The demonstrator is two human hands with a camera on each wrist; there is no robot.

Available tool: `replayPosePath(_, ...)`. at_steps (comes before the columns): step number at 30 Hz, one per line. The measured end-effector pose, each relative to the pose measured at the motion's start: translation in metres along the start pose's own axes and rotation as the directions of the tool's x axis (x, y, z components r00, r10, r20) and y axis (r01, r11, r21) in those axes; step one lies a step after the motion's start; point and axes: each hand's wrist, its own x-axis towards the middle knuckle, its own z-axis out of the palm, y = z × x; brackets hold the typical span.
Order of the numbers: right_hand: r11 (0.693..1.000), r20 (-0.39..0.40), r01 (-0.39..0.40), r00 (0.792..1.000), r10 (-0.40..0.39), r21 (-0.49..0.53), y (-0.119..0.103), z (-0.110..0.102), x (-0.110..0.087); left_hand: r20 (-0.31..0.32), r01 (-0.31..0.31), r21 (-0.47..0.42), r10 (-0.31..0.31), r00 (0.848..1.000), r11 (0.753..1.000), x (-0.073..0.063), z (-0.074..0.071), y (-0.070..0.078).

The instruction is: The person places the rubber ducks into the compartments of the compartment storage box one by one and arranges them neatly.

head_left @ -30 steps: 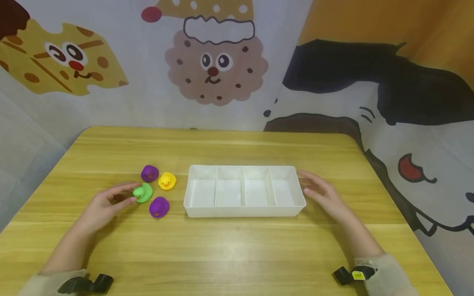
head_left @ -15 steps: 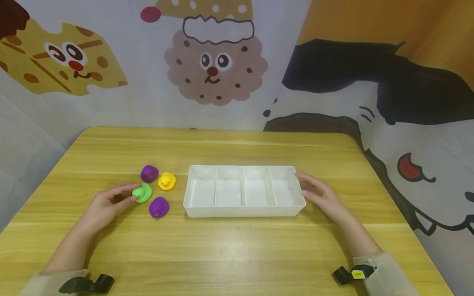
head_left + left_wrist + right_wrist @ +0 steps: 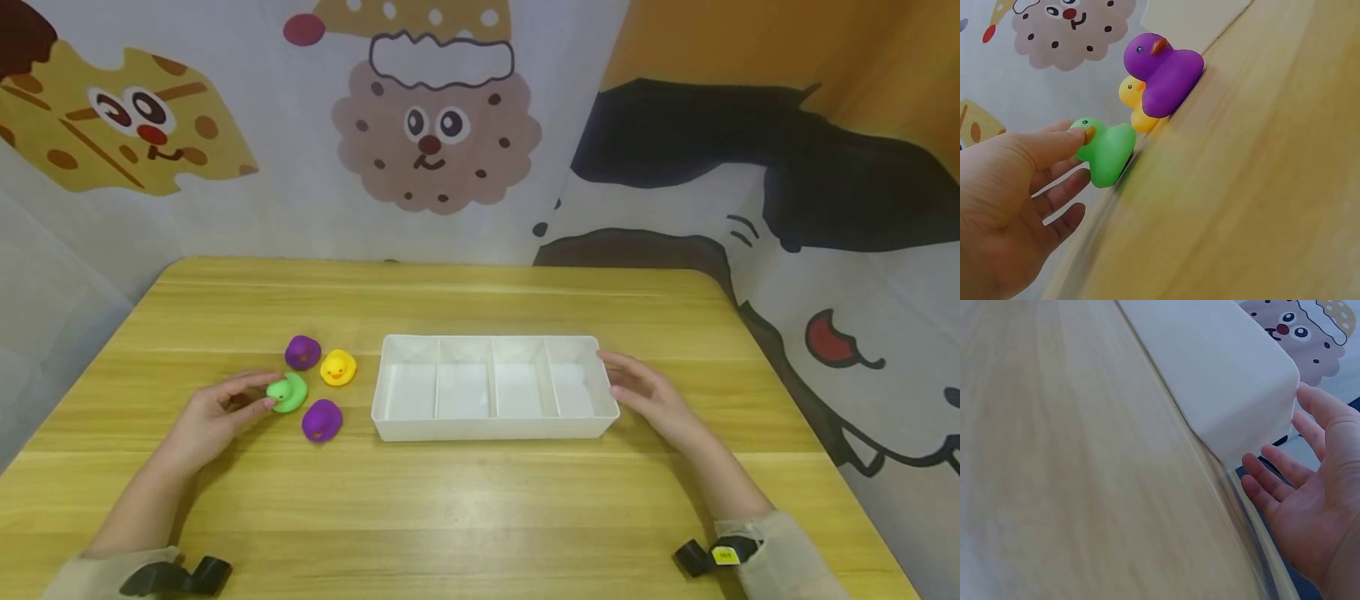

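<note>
My left hand [image 3: 217, 414] pinches the head of a green rubber duck [image 3: 289, 392] between thumb and fingers. In the left wrist view the green duck [image 3: 1109, 153] is low over the wood, with a dark shadow under its base. Close around it stand a yellow rubber duck [image 3: 339, 367] and two purple ones, a far purple duck [image 3: 303, 352] and a near purple duck [image 3: 322, 420]. At the right end of a white divided box [image 3: 491, 429], my right hand [image 3: 660, 404] rests its extended fingertips against the wall. The box compartments hold nothing.
Everything stands on a light wooden table [image 3: 465, 517]. Behind it hangs a curtain [image 3: 300, 225] with cartoon prints, along the table's far edge. Each wrist wears a black camera strap.
My right hand has moved slightly left, up to the box's end. The green duck has shifted and tilted a little in my left hand. The other ducks and the box stay put.
</note>
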Motion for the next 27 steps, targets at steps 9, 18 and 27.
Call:
replayPosePath(9, 1.000, -0.001, -0.018, 1.000, 0.018, 0.003, 0.002, -0.001, 0.000, -0.007, -0.027, 0.012, 0.028, 1.000, 1.000, 0.000, -0.004, 0.011)
replayPosePath(18, 1.000, -0.003, -0.030, 1.000, 0.030, -0.002, 0.002, -0.001, 0.000, -0.025, -0.063, -0.007, 0.063, 0.998, 0.998, 0.001, -0.005, 0.031)
replayPosePath(27, 0.999, 0.002, -0.047, 0.999, 0.047, 0.019, 0.004, -0.001, -0.001, -0.044, -0.122, -0.015, 0.122, 0.992, 0.992, 0.004, -0.001, 0.051)
